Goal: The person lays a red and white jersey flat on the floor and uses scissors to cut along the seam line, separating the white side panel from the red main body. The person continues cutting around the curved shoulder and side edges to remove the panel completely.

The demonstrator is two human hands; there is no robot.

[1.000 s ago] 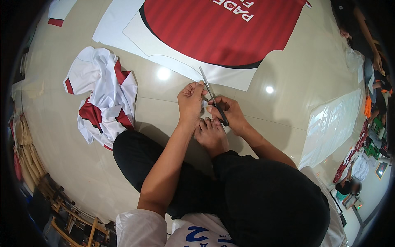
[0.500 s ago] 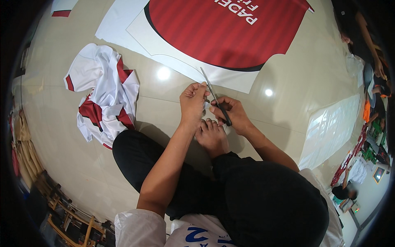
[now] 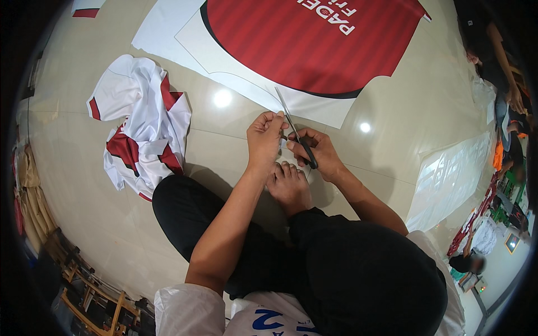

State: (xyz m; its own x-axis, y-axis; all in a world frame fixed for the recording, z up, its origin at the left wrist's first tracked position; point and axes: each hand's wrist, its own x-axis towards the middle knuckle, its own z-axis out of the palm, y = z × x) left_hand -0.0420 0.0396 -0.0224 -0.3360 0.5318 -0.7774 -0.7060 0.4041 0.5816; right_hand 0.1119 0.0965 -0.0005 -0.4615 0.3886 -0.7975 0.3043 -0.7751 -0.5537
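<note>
My right hand [image 3: 318, 152] grips a pair of scissors [image 3: 284, 103] by the black handles, the metal blades pointing up and away from me. Close beside it, my left hand [image 3: 262, 139] has its fingers pinched together against the blades; whatever they hold is too small to make out. Just past the scissor tips lies a red striped jersey panel [image 3: 314, 50] with white lettering and a dark curved border, printed on white fabric [image 3: 330, 107]. Below both hands is my bare foot [image 3: 292, 187].
A crumpled white and red jersey [image 3: 147, 112] lies on the tiled floor to the left. At right rests a clear plastic sheet [image 3: 448, 176]. Wooden furniture [image 3: 92, 302] stands at the lower left, and other people [image 3: 468, 262] are along the right edge.
Both hands and the scissors have shifted only slightly, to the right. The red panel sits a touch further right in the view; otherwise little differs.
</note>
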